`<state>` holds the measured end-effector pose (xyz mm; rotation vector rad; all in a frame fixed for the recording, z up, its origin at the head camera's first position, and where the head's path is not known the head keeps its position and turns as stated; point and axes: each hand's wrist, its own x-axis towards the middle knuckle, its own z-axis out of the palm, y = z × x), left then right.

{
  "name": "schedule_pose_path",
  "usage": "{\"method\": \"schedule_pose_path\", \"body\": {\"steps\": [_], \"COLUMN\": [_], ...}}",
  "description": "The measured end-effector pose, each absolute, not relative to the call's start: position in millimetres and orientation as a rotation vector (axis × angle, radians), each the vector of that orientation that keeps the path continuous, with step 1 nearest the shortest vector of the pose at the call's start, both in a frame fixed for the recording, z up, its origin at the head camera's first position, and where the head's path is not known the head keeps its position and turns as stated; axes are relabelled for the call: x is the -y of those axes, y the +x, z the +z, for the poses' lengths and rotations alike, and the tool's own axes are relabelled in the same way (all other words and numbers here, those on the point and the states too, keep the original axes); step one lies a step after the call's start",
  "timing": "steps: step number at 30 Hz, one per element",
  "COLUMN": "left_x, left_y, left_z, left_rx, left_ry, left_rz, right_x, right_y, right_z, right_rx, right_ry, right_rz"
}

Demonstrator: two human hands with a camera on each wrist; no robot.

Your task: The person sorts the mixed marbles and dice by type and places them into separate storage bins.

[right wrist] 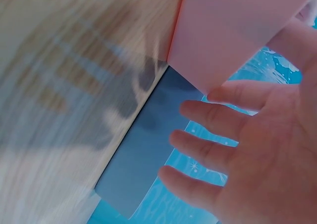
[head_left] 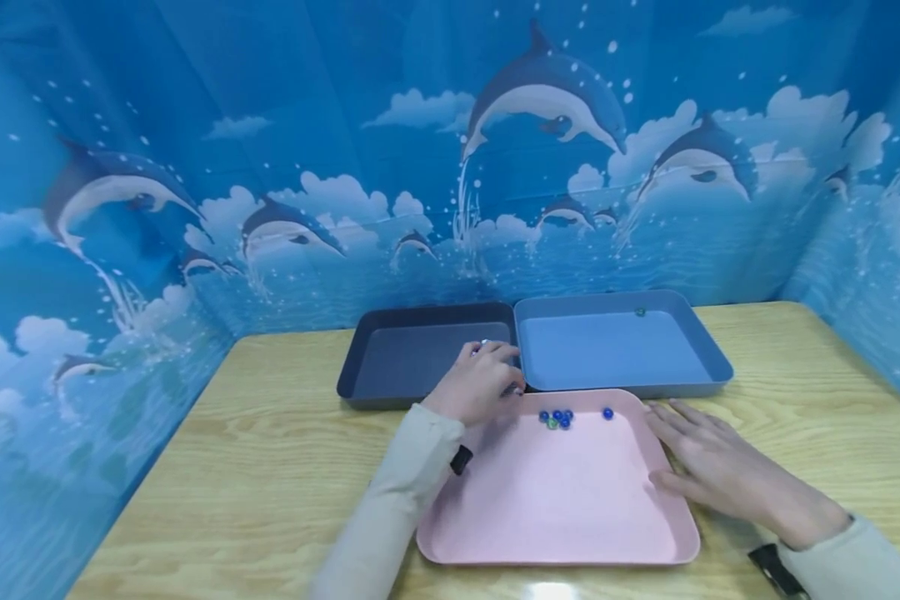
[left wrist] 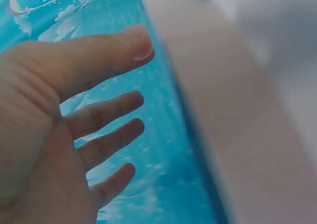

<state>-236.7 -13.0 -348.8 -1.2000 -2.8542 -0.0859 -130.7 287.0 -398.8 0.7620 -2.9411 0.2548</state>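
My left hand point(head_left: 480, 383) hovers over the pink tray's far left corner, by the dark tray point(head_left: 390, 358). In the left wrist view its fingers point(left wrist: 101, 112) are spread and fairly straight, with nothing visible between them. Small shiny spots show by these fingers in the head view, too small to make out. My right hand point(head_left: 708, 458) lies with extended fingers along the right rim of the pink tray point(head_left: 555, 508). Several blue marbles point(head_left: 557, 415) and a green marble point(head_left: 552, 424) cluster near that tray's far side. Another blue marble point(head_left: 607, 413) sits apart to their right.
A blue-grey tray point(head_left: 607, 354) stands behind the pink one, beside the dark tray, with one green marble point(head_left: 640, 312) near its back wall. All trays rest on a wooden table point(head_left: 262, 467). A dolphin-print curtain point(head_left: 390, 167) hangs behind and at the sides.
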Motion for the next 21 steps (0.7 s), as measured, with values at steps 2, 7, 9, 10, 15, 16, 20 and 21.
{"method": "schedule_pose_path", "body": {"steps": [2,7,9,10,15,16,20,21], "left_x": [11.0,1.6,-3.0,-5.3,-16.9,-19.3,-26.9,-28.1], "left_y": [-240.0,-253.1,-258.8,-261.6,-273.8,-276.2,-285.0,-287.0], "left_z": [-340.1,-324.3,-321.5,-321.2,-322.2,-322.8,-324.9,-325.4], "left_rx": [2.825,2.752,2.731,2.728,2.75,2.757,2.79,2.803], "left_ry": [-1.216,-1.185,-1.153,-1.134,-1.087,-1.081,-1.06,-1.05], "left_rz": [-0.082,-0.071,-0.064,-0.062,-0.044,-0.039,-0.024,-0.017], "right_x": [-286.5,-285.4,-284.4,-283.6,-279.8,-279.4,-281.0,-281.8], "right_y": [-130.3,-129.5,-128.5,-127.9,-123.8,-123.1,-122.4,-122.5], "right_z": [-398.8,-399.1,-399.9,-400.3,-402.2,-402.2,-398.8,-397.4], "right_rx": [2.937,2.968,2.995,3.011,3.071,3.077,3.07,3.066], "right_ry": [0.765,0.73,0.708,0.694,0.627,0.618,0.62,0.624], "right_rz": [0.256,0.266,0.278,0.286,0.33,0.335,0.293,0.281]}}
